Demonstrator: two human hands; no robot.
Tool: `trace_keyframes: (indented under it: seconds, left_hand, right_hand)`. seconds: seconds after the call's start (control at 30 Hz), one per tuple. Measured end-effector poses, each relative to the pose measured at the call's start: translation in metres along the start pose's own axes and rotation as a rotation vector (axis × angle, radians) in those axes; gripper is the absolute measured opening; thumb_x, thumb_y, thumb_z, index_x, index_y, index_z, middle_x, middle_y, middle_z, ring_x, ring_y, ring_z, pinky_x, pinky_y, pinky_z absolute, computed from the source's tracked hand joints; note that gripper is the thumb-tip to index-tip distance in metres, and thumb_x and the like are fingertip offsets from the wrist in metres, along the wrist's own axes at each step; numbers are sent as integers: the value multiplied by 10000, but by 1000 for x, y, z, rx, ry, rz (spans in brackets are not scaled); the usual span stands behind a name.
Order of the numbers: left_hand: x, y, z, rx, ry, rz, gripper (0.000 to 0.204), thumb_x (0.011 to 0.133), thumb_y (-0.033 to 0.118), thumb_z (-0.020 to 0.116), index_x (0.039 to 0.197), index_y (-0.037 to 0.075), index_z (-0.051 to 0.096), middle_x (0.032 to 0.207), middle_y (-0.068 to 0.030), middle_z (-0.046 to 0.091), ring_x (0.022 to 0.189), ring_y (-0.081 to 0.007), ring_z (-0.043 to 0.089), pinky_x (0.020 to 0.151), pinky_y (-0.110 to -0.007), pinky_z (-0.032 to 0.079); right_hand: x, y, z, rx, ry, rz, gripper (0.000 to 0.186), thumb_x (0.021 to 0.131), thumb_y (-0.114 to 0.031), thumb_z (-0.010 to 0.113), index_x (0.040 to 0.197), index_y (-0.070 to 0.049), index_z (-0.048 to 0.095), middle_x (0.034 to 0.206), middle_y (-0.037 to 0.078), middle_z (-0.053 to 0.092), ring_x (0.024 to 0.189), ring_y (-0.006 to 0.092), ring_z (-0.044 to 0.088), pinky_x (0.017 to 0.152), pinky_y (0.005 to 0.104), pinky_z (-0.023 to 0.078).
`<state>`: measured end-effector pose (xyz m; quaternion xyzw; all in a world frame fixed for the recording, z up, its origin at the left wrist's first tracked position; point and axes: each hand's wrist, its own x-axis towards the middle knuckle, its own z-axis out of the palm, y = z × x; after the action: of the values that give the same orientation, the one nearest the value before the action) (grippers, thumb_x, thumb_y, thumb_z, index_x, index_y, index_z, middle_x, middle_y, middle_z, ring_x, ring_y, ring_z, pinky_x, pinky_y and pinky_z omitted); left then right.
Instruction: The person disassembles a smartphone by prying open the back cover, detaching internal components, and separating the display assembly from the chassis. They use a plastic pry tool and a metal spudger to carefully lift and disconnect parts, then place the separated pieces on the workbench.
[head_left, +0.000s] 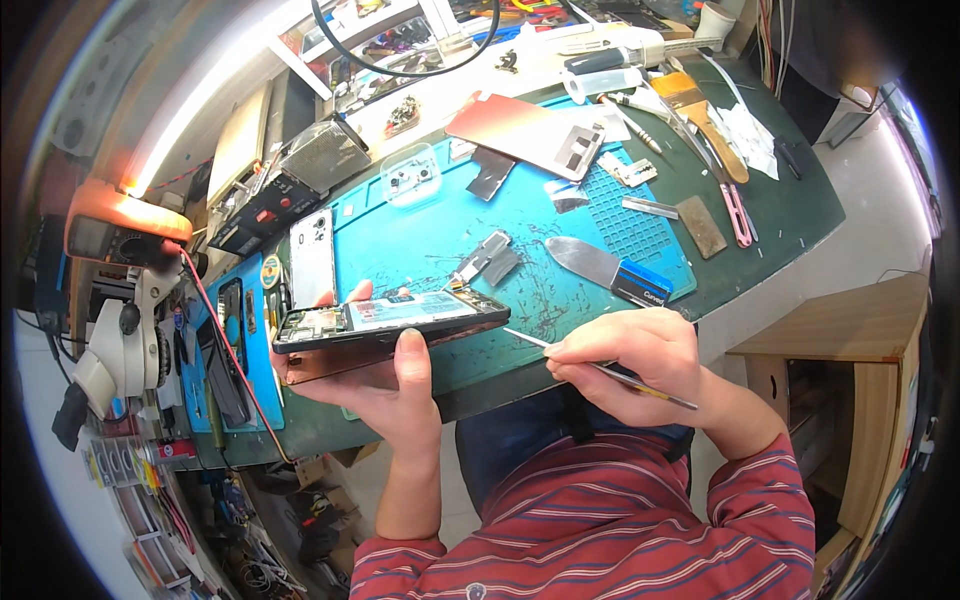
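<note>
**Opened phone (425,309) in left hand (400,390), thin tool (645,385) in right hand (645,360)**

Your left grip is clamped on the phone, thumb on its near edge, innards facing up, held above the near part of the counter (800,220). Your right grip pinches the tool; its tip sits by the phone's right end, contact unclear. Beyond: blue mat (370,245), silver blade (580,261), pinkish panel (515,128). Orange multimeter (125,215) off left.

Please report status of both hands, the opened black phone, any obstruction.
Left hand gripping opened black rectangular phone, inside facing up. Right hand pinching slender silver-tipped tool, tip beside phone's corner; contact unclear. No obstruction seen.
</note>
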<state>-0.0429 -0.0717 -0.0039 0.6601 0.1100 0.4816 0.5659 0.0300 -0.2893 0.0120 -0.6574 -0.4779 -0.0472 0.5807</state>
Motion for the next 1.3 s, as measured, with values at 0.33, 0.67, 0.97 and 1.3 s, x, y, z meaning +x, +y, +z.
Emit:
trace_keyframes:
  seconds: [0.33, 0.67, 0.97, 1.3]
  left_hand:
    - [0, 1, 2, -49, -5, -19, 1055, 763, 9, 718, 1563, 181, 53, 1478, -211, 324, 1303, -399, 495, 1041, -595, 541]
    - [-3, 1, 3, -20, -38, 39, 984, 801, 26, 703, 1557, 173, 91, 1485, -203, 342, 1291, -393, 508, 1031, -617, 541]
    - [0, 2, 5, -17, -36, 19, 1032, 774, 27, 725, 1558, 181, 72, 1477, -200, 335, 1279, -377, 504, 1023, -594, 552]
    - [3, 6, 5, -4, -9, -35, 1054, 751, -3, 710, 1555, 167, 51, 1472, -202, 322, 1288, -381, 495, 1046, -580, 540]
  right_hand:
    - [3, 9, 6, 21, -5, 72, 203, 854, 9, 778, 1045, 5, 711, 903, 123, 749, 735, 246, 741, 627, 319, 580]
    - [9, 2, 18, -189, 61, 37, 173, 852, 12, 745, 1004, -1, 664, 937, 126, 724, 788, 271, 730, 665, 342, 586]
    - [21, -4, 13, -154, -5, 147, 82, 891, -12, 685, 939, -7, 619, 927, 123, 693, 741, 297, 690, 644, 371, 559]
    - [14, 8, 14, 11, 34, 213, 140, 886, -9, 711, 1016, -1, 659, 947, 124, 719, 783, 279, 727, 666, 349, 577]
